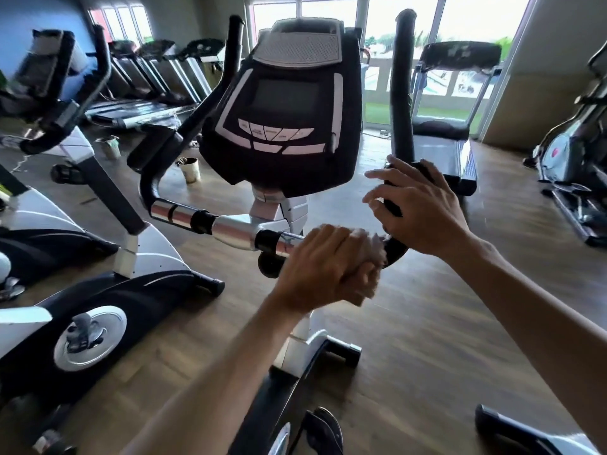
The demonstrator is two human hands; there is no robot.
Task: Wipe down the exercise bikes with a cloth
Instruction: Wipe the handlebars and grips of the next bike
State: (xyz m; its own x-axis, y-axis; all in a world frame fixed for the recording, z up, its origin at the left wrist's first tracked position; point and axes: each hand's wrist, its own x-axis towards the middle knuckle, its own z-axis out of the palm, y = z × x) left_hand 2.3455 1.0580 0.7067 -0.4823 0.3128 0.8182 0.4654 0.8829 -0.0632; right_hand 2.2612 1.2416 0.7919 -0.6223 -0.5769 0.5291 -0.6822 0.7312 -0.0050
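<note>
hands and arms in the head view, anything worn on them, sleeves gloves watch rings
Nothing is worn on what shows. The left hand and right hand are bare, with no gloves, and no rings are visible. Both forearms are bare up to the frame edge: no sleeves, watch, bands or markings.

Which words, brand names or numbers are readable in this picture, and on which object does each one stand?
None can be read.
Console buttons: faint marks, too blurred to read.
Console screen: dark, shows nothing.
Treadmill panel by the window: pale marks, unreadable.
</note>
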